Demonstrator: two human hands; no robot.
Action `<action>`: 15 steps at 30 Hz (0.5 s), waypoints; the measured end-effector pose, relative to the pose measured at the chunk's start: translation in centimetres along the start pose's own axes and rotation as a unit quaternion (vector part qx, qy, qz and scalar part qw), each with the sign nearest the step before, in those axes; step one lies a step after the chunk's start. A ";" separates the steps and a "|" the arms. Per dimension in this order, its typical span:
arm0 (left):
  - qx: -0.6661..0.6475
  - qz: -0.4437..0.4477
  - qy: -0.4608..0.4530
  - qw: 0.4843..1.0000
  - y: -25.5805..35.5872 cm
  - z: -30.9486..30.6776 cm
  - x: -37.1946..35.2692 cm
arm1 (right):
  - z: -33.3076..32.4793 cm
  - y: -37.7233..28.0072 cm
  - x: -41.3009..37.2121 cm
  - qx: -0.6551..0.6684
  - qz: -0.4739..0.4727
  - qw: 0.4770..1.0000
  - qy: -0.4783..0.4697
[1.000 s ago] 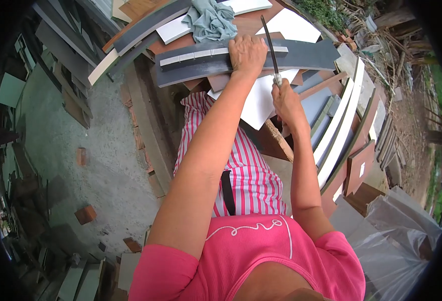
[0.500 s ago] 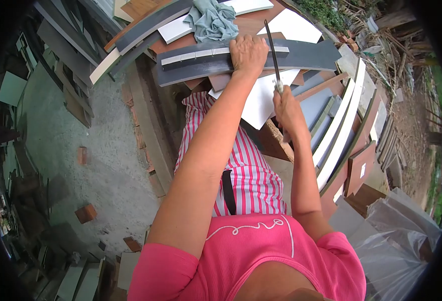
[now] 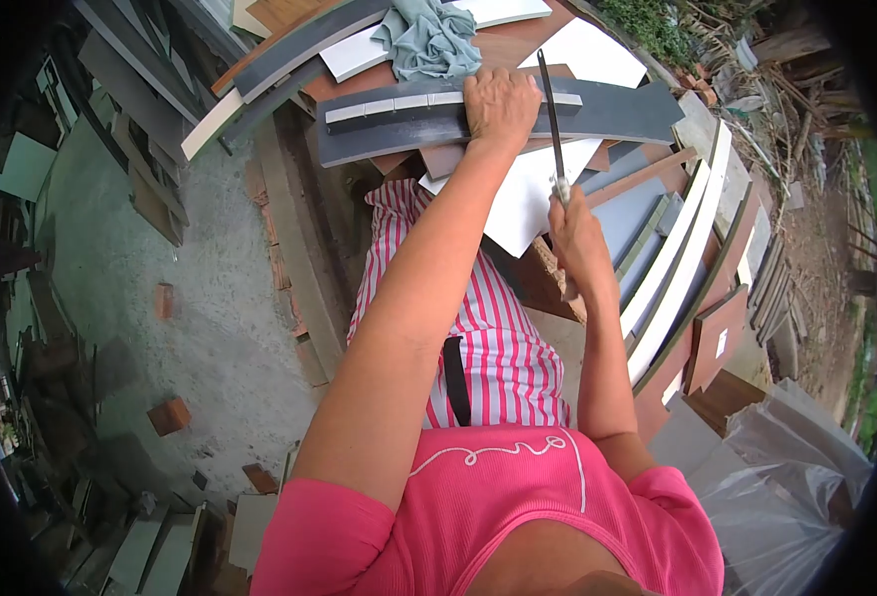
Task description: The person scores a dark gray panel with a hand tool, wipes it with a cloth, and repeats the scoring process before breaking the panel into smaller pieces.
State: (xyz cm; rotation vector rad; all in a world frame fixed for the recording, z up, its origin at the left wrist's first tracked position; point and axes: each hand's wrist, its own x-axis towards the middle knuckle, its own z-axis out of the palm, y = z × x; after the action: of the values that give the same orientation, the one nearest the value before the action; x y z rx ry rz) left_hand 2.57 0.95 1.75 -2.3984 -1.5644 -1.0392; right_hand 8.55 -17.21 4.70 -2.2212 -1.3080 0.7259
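A long dark grey board [image 3: 398, 141] lies across the pile in front of me. On it is a narrow white strip [image 3: 379, 108] with several marks or cuts across it. My left hand [image 3: 501, 104] bears down on the strip, its fingers bent over toward the board's far edge. To its right, a handsaw [image 3: 555, 129] with a narrow dark blade crosses the strip and board, seen nearly edge-on. My right hand [image 3: 579, 238] is wrapped around the saw's handle, which it mostly hides. Whether the teeth are biting into the strip cannot be made out.
A crumpled grey-green cloth [image 3: 428, 40] lies on boards beyond my left hand. White panels [image 3: 528, 204] and long white strips [image 3: 677, 253] fill the pile at right. Bricks [image 3: 169, 416] are scattered on the concrete floor [image 3: 230, 348]. Clear plastic sheeting [image 3: 786, 477] hangs at lower right.
My right hand has drawn the saw slightly back toward my body. My left hand stays in place on the strip, while the whole view has shifted a little.
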 end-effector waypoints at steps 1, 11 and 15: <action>0.000 0.008 -0.003 1.000 0.0 -0.1 -0.2 | 0.0 0.1 -0.9 0.010 0.022 1.000 -0.005; -0.006 0.009 0.014 1.000 -0.1 -0.2 -0.3 | -1.1 -2.7 2.7 0.019 0.029 0.999 -0.040; -0.008 0.011 0.019 1.000 0.1 -0.1 -0.4 | -0.3 -1.4 0.3 0.023 0.033 0.999 -0.023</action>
State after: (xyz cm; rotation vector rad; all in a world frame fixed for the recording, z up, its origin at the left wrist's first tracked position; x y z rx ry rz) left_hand 2.55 0.57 1.60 -2.3860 -1.5194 -1.0911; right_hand 7.98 -16.37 5.78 -2.2321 -1.2308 0.8290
